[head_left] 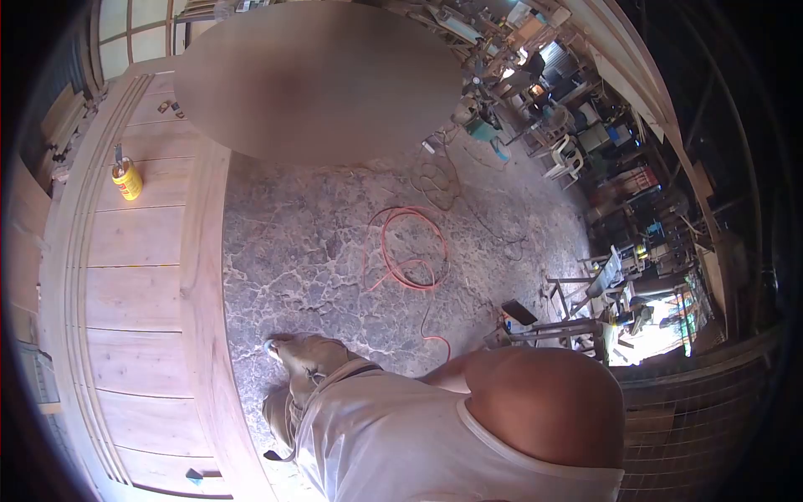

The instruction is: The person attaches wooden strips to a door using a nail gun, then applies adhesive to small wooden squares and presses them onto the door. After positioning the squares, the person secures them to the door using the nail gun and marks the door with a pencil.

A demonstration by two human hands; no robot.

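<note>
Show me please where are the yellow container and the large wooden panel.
Yellow container [128, 181]: head view; the point lies on its rounded side.
Wooden panel [134, 299]: head view; the point lies on a bare board.

No word, number or brand could be read with certainty. On a yellow can [128, 181], which was set on the wooden panel [138, 289] at the left, darker marks were shown, but they were too small and blurred to be made out. Any lettering among the clutter [535, 71] at the upper right was likewise lost to blur.
</note>
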